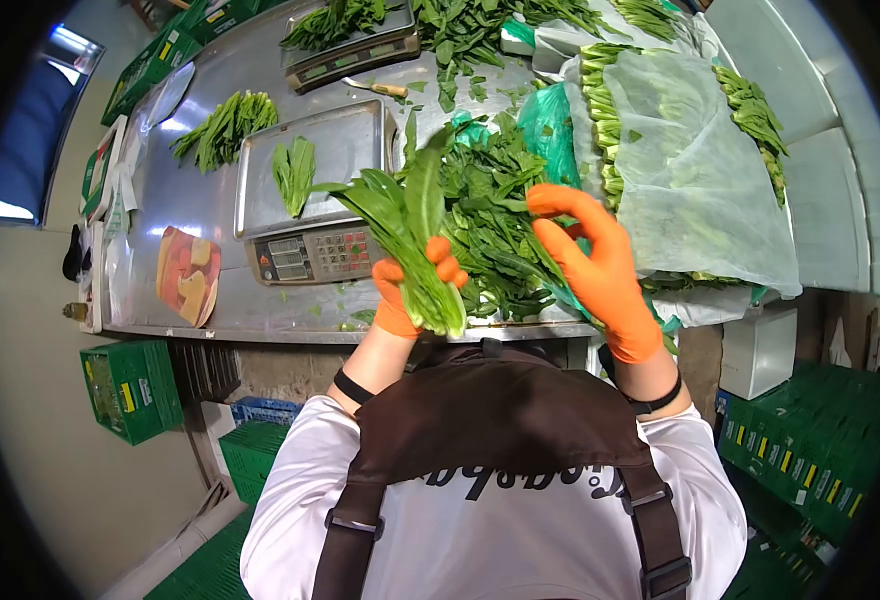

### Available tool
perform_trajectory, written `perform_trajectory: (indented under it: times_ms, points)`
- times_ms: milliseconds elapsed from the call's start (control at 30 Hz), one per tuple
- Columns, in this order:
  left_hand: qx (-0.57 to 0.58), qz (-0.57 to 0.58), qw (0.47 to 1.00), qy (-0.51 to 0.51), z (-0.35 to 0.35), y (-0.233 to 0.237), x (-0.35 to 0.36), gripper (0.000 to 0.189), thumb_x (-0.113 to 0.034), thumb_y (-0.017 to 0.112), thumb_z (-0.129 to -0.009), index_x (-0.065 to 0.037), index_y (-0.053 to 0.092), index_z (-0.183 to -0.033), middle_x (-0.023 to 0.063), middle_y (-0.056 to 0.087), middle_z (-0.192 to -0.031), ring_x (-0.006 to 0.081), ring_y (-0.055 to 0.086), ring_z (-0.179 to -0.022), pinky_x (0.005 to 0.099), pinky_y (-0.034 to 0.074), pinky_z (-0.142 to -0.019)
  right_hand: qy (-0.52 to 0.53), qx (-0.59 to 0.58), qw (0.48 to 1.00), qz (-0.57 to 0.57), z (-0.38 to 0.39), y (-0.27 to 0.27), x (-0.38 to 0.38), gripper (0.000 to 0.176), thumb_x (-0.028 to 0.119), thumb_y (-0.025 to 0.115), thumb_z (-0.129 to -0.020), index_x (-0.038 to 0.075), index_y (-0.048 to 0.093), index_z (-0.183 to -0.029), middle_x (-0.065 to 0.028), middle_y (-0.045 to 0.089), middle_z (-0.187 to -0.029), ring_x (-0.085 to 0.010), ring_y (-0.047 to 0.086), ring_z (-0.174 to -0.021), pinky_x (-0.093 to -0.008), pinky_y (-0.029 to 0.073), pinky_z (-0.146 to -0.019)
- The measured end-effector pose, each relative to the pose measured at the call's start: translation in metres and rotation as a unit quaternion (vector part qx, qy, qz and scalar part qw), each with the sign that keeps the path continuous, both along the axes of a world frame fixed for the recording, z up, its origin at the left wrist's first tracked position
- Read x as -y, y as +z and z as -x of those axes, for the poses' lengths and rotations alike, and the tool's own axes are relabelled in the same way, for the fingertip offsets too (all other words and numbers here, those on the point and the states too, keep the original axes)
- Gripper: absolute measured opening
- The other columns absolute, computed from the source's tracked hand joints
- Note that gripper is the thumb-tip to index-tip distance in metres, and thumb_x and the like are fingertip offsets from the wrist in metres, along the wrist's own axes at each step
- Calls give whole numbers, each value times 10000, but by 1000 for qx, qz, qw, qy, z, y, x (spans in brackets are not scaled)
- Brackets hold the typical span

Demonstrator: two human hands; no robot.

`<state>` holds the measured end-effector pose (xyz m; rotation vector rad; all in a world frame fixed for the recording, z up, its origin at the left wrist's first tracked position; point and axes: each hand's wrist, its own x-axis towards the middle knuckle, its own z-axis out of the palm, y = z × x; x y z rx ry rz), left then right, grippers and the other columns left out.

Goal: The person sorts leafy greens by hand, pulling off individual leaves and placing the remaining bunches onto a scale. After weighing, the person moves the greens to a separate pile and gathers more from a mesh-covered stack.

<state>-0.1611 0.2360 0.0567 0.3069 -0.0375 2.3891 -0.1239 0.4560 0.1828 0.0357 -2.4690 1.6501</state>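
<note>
My left hand (415, 290), in an orange glove, is closed around a bunch of leafy greens (410, 240), stems toward me and leaves pointing away. My right hand (600, 270), also gloved in orange, has its fingers apart and curved, with nothing between them. It is over the right side of a pile of loose greens (495, 200). Left of the bunch stands a weighing scale (310, 252) with a small clump of leaves (293, 175) on its metal tray (345, 150).
Bundled greens (225, 130) lie at the left of the metal table (160, 170). A knife (375, 88) rests near a second scale (355, 60). Cloth-covered bundles (690, 160) fill the right side. Green crates (135, 390) stand below the left edge.
</note>
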Motion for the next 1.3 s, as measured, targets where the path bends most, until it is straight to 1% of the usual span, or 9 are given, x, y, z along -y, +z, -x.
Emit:
perform_trajectory:
  times_ms: [233, 433, 667, 733, 900, 967, 1067, 1133, 1300]
  points:
    - [-128, 78, 977, -152, -17, 10, -9, 546, -46, 710, -617, -44, 515, -1127, 173, 603, -1103, 406, 557, -1085, 495, 421, -930, 75, 199, 945, 247, 9, -19, 9, 199, 169, 614, -879, -4, 629, -976, -43, 628, -902, -85, 565, -795, -234, 445, -676]
    - [-292, 439, 849, -48, -21, 45, 5, 390, -87, 763, -667, -34, 569, -1000, 125, 610, -1006, 279, 588, -1002, 418, 475, -840, 89, 138, 894, 417, -6, -54, -11, 210, 194, 580, -914, 22, 634, -1022, -57, 652, -870, -104, 587, -707, -223, 441, -617]
    - [-346, 570, 745, -28, -28, 68, 1, 414, -33, 701, -728, -25, 568, -1120, 34, 615, -982, 120, 543, -877, 288, 459, -785, 87, 181, 845, 496, -13, -44, -15, 457, 407, 459, -957, -4, 582, -1113, -99, 637, -1054, -114, 564, -710, -226, 440, -602]
    - [-348, 590, 727, -52, -29, 66, -1, 431, -56, 696, -727, -34, 566, -1137, 24, 619, -977, 115, 541, -856, 287, 463, -761, 119, 201, 843, 485, -16, -39, -19, 451, 428, 490, -933, 48, 595, -1151, -56, 618, -793, -97, 543, -626, -211, 418, -540]
    - [-437, 578, 689, 10, -31, 68, -10, 444, -44, 683, -724, -44, 562, -1152, 10, 621, -979, 102, 535, -859, 277, 460, -760, 87, 252, 933, 243, -21, -40, -19, 460, 426, 548, -901, 6, 652, -1059, -47, 653, -872, -89, 495, -584, -203, 364, -515]
    - [-393, 568, 723, -11, -32, 66, -14, 471, -38, 684, -723, -42, 549, -1174, 20, 617, -1013, 105, 531, -889, 281, 456, -789, 57, 193, 959, 200, -20, -40, -13, 261, 191, 640, -854, 16, 660, -1047, -19, 650, -796, -76, 519, -608, -208, 392, -543]
    - [-304, 542, 781, -64, -27, 59, -12, 564, -23, 698, -710, -33, 499, -1238, 33, 587, -1089, 120, 520, -967, 292, 440, -848, -86, -198, 965, -149, 2, -65, -26, 152, 87, 649, -834, 65, 697, -977, -3, 679, -807, -70, 562, -698, -227, 455, -639]
    - [-242, 523, 814, -76, -29, 48, -11, 614, 4, 677, -710, -28, 462, -1284, 53, 567, -1147, 157, 531, -1040, 307, 436, -887, -235, -129, 954, 131, 21, -44, -43, 119, 61, 623, -838, 31, 675, -942, -51, 681, -825, -94, 551, -674, -248, 455, -635]
    - [-32, 445, 893, -65, -27, 47, -15, 550, 12, 610, -763, 3, 447, -1288, 123, 566, -1195, 235, 581, -1054, 359, 485, -889, -98, 15, 989, -110, 30, -53, -63, 242, 121, 641, -846, 6, 640, -1059, -42, 650, -869, -75, 505, -633, -226, 413, -582]
